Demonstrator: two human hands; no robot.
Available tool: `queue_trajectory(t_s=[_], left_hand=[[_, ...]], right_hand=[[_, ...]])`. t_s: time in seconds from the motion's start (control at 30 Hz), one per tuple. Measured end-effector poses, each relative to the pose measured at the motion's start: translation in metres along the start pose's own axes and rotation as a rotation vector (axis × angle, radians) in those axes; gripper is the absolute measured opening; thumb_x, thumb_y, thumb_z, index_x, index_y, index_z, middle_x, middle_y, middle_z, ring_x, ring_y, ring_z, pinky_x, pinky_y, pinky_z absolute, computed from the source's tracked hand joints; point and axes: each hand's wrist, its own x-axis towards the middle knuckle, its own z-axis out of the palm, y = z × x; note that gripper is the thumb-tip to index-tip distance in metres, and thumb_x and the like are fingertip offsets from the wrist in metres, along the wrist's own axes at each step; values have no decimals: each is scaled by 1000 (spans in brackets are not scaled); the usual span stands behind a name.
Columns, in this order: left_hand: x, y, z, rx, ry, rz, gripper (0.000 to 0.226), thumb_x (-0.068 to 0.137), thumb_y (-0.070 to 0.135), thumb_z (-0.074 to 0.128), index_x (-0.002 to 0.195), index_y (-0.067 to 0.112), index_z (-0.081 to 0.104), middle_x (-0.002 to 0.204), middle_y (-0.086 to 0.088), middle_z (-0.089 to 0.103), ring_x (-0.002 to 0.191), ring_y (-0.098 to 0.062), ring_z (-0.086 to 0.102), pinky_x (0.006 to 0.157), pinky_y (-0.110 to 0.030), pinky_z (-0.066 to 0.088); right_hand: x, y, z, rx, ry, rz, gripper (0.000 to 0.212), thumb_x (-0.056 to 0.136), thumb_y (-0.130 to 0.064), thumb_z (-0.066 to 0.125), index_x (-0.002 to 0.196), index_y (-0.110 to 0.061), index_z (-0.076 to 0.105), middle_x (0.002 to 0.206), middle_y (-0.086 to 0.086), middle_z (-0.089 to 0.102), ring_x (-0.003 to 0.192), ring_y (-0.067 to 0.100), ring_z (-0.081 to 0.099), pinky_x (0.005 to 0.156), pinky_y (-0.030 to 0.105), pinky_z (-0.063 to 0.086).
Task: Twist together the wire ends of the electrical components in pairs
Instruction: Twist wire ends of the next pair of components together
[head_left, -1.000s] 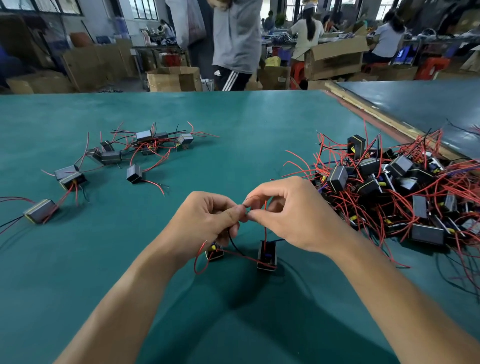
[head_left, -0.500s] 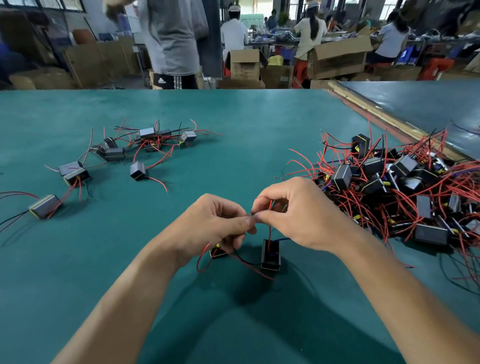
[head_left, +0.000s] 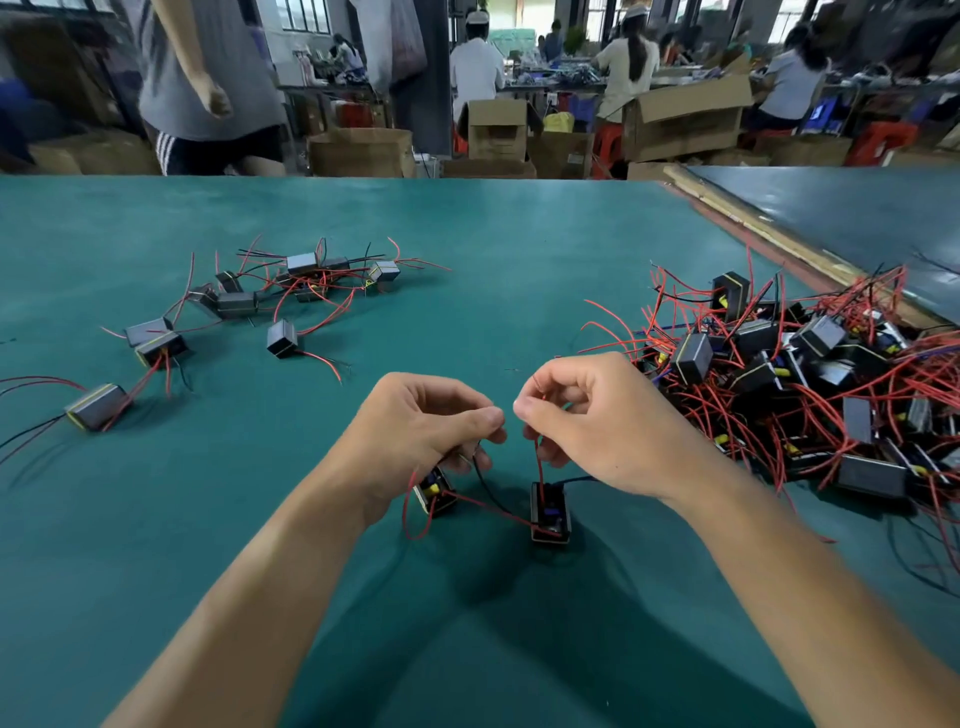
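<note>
Two small black components lie on the green table in front of me: the left component (head_left: 435, 491) with a yellow part, partly under my left hand, and the right component (head_left: 549, 512) standing on edge. My left hand (head_left: 415, 431) pinches a black wire end rising from the left one. My right hand (head_left: 592, 415) pinches a red wire (head_left: 538, 467) that runs up from the right component. The fingertips of the two hands sit a small gap apart. Another red wire (head_left: 488, 508) links the two components along the table.
A large heap of black components with red wires (head_left: 810, 374) fills the right side. A looser group of components (head_left: 249, 301) is spread at the left. The table's far edge (head_left: 467, 179) has people and cardboard boxes behind it. A second table (head_left: 857, 218) stands at right.
My fingertips were pressed together on the wire ends; now the hands have drawn slightly apart. A person in grey behind the table has walked to the left.
</note>
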Motion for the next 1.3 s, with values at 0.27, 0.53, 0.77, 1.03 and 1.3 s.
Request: queue_trajectory(t_s=[0.27,0.53,0.77,1.03,1.3], left_hand=[[0,0,-1,45,118,98,15,83,6,73,68,10,76,70,-13,72,53,-17,54,54,-22,47],[2,1,1,6,217,109,10,81,9,75,72,13,77,66,-5,71,49,-10,57,49,-17,46],[5,-3,0,8,247,114,15,79,5,77,67,13,76,59,-5,66,46,-10,50,48,-18,43],[7,-4,2,27,284,98,17,82,11,75,66,15,76,60,-2,68,50,-8,54,50,-18,46],[16,-20,-11,452,368,86,16,83,17,73,71,28,73,70,12,73,65,-7,65,70,-26,51]], right_hand=[[-3,-13,-1,86,-43,59,27,99,-22,54,78,-18,71,72,0,73,56,11,64,59,28,56],[-3,-15,2,228,-6,105,24,99,-12,54,82,-9,72,69,-1,71,57,10,66,55,22,56],[-6,-12,6,76,58,17,18,95,-9,59,87,-9,75,79,3,76,68,11,73,71,40,62],[-9,-15,7,-19,-42,-17,22,97,-14,55,94,-14,77,85,-4,76,73,5,72,77,40,61],[-4,-10,8,173,57,47,23,95,-9,60,81,-19,74,80,2,77,67,15,73,65,31,62]])
